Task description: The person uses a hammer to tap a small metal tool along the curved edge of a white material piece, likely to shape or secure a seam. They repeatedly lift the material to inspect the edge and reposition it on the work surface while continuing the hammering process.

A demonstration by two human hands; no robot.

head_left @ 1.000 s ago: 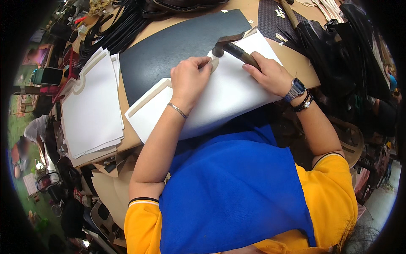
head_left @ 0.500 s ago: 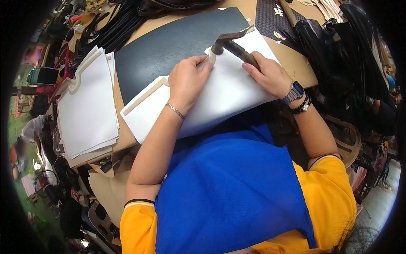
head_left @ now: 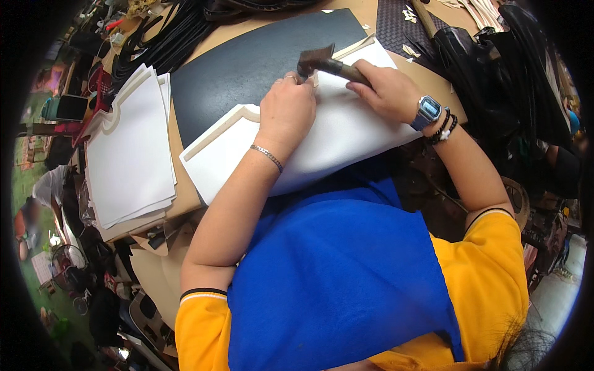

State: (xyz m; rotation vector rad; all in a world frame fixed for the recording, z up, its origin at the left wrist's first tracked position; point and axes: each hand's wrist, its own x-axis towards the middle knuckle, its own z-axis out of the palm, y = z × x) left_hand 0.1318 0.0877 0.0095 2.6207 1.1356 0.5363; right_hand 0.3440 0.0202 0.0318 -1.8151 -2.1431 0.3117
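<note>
A white leather-like panel (head_left: 337, 120) lies over the near edge of the board, its far rim showing a beige turned-over strip (head_left: 215, 133). At the curved middle of that rim, my left hand (head_left: 287, 111) is closed, fingertips pinching the edge; they partly hide the spot. My right hand (head_left: 390, 93) grips the dark handle of a hammer (head_left: 317, 59). The hammer's head hovers right by my left fingertips, over the rim; whether it touches cannot be made out.
Under the panel's far side is a dark grey slab (head_left: 247, 68). Similar white panels (head_left: 131, 161) are stacked at the left of the brown board (head_left: 442, 102). Black straps (head_left: 145, 52) lie at the back left, black leather pieces (head_left: 495, 80) at the right. A blue cloth (head_left: 334, 272) covers my lap.
The hammer head has turned over and shifted slightly left, toward my left fingers. My left hand has moved a little right and farther along the rim, its fingers curled tighter.
</note>
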